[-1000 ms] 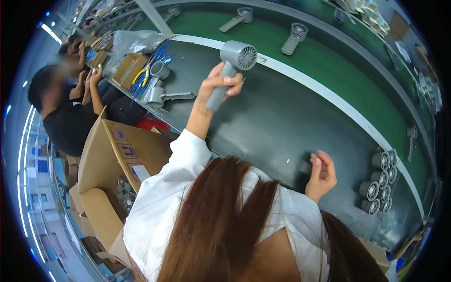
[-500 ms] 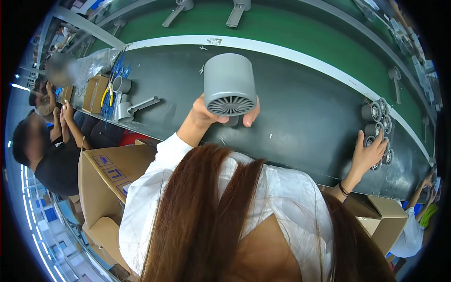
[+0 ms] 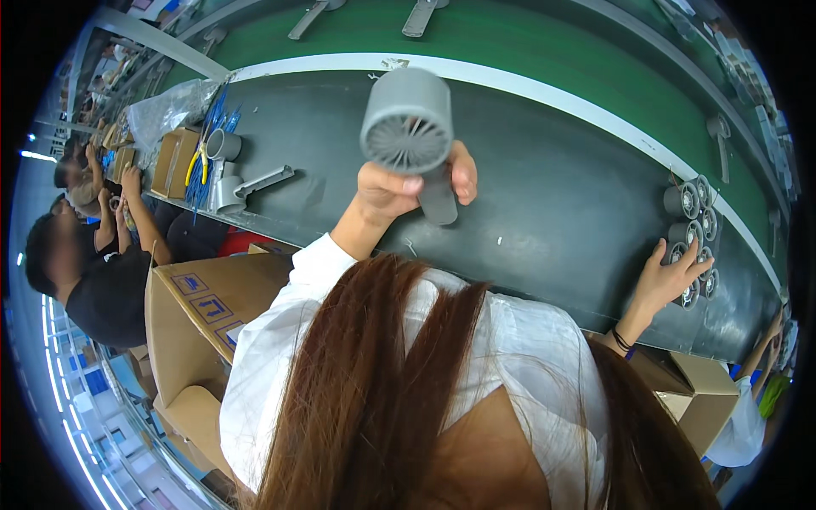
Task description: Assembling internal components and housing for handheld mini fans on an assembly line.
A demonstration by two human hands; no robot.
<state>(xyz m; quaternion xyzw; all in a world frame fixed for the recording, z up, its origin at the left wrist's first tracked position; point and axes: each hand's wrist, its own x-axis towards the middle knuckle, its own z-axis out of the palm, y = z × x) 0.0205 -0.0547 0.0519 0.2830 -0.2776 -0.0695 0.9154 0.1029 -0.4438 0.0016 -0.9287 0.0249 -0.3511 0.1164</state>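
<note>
My left hand [image 3: 395, 189] is closed round a grey handheld fan housing [image 3: 408, 119] above the bench. Its round slatted grille faces me, and its handle [image 3: 438, 200] shows between thumb and fingers. At the right end of the bench, my right hand [image 3: 665, 279] reaches over a cluster of small grey ring-shaped fan parts [image 3: 682, 201] with silvery centres. Its fingers are spread and touch or nearly touch the closest rings. Parts under the fingers are partly hidden.
Beyond the dark bench [image 3: 552, 221] runs a green conveyor belt [image 3: 544, 59] with grey fan pieces [image 3: 419, 17]. At left are loose grey housings [image 3: 228, 191], yellow-handled pliers [image 3: 194, 166], blue wires [image 3: 204, 183] and cardboard boxes [image 3: 177, 161]. A co-worker [image 3: 102, 280] sits at left.
The fan housing has tilted in my left hand and moved slightly away, so more of the grille and the handle now show. My right hand stays at the ring parts, its fingers shifted a little.
</note>
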